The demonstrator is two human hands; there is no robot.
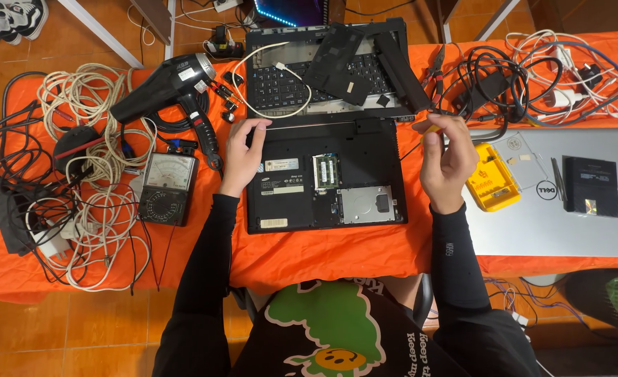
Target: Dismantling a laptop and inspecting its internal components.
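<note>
Left hand [241, 157] steadies upturned laptop [323, 174], long axis left-right

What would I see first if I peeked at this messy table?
First, the bright orange tablecloth and the opened black laptop lying upside down in the middle, its insides showing. The left hand rests on the laptop's top left corner, while the right hand pinches a small yellow tool just beside it. To the left lie a black hair dryer and heaps of tangled cables; a silver laptop sits on the right.

sleeves: black, long | shirt: black, green-orange cartoon print
</note>
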